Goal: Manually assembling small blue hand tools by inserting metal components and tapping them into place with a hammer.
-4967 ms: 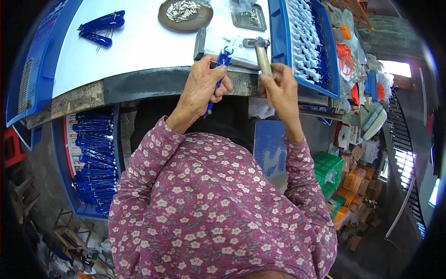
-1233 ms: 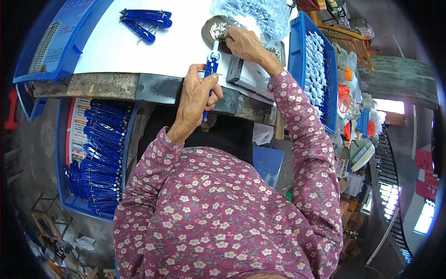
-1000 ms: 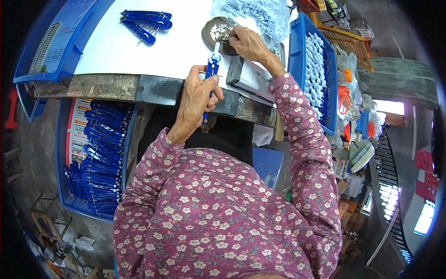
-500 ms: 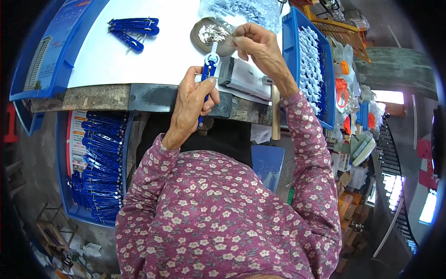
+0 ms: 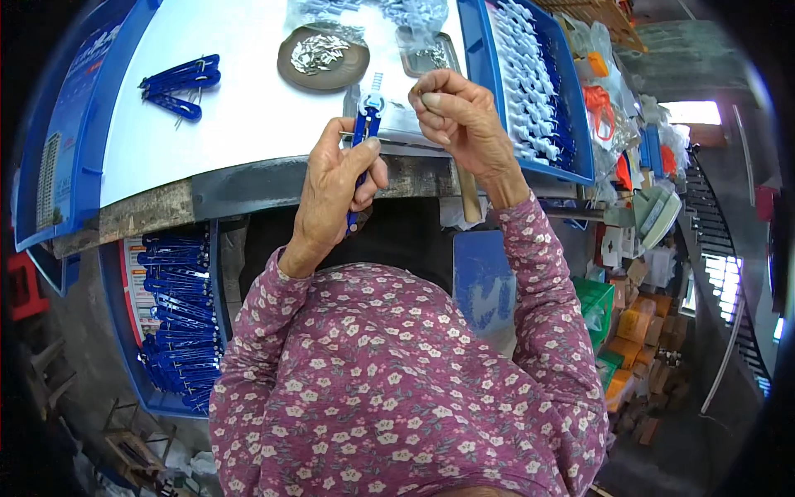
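My left hand (image 5: 330,195) is wrapped round a blue drawing compass (image 5: 364,128), its pale ribbed knob pointing away from me and its legs toward me. A thin metal pin juts from its left side. To its right, my right hand (image 5: 465,124) is raised with thumb and index fingertip pinched; anything between them is too small to make out. Beyond the hands sits a round brown dish (image 5: 290,76) of small silver pieces (image 5: 319,51). A metal tray (image 5: 407,65) with tiny parts lies behind the right hand.
Several blue compasses (image 5: 178,81) lie on the white tabletop (image 5: 232,116). A blue bin (image 5: 483,79) at right holds rows of white-headed pieces. Below left, another bin (image 5: 124,331) is full of blue compasses. A wooden hammer handle (image 5: 469,197) overhangs the table edge. Plastic bags (image 5: 331,16) lie at the back.
My right hand has drawn back from the brown dish toward me and stays pinched. My left hand still holds the compass upright. The whole view has shifted, so the table appears further left.
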`<state>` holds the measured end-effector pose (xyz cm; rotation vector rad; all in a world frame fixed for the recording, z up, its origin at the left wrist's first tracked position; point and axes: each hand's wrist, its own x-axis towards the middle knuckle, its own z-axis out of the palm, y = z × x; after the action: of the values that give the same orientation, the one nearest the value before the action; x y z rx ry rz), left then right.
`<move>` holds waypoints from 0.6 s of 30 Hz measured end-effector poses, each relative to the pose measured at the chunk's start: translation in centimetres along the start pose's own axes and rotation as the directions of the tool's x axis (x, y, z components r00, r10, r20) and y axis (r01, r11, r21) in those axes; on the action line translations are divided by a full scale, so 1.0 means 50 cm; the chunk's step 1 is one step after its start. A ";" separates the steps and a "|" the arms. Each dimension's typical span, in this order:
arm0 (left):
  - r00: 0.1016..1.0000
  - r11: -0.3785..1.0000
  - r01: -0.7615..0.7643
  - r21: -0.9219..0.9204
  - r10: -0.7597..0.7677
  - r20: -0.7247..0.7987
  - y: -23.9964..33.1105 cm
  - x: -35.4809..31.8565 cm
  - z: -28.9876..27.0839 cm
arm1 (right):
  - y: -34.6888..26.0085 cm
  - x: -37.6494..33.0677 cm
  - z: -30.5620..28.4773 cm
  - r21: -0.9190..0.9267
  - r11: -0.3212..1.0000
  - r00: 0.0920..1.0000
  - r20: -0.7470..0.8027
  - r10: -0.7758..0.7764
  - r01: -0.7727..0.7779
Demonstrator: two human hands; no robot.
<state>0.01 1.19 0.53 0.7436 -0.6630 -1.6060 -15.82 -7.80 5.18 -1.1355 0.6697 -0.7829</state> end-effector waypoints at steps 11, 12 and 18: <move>0.996 0.995 0.078 0.062 -0.080 0.039 -0.022 0.016 0.050 | 0.012 -0.042 -0.054 0.164 0.986 0.996 -0.085 0.005 0.009; 0.996 0.994 0.082 0.068 -0.085 0.040 -0.024 0.018 0.053 | 0.010 -0.043 -0.054 0.182 0.983 0.994 -0.105 0.022 -0.003; 0.994 0.991 0.091 0.095 -0.097 0.054 -0.032 0.023 0.063 | 0.022 -0.052 -0.071 0.234 0.972 0.992 -0.125 0.033 -0.003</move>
<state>-3.55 0.33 1.19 0.8078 -0.7580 -1.6975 -19.91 -7.28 3.28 -0.8697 0.6744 -0.8993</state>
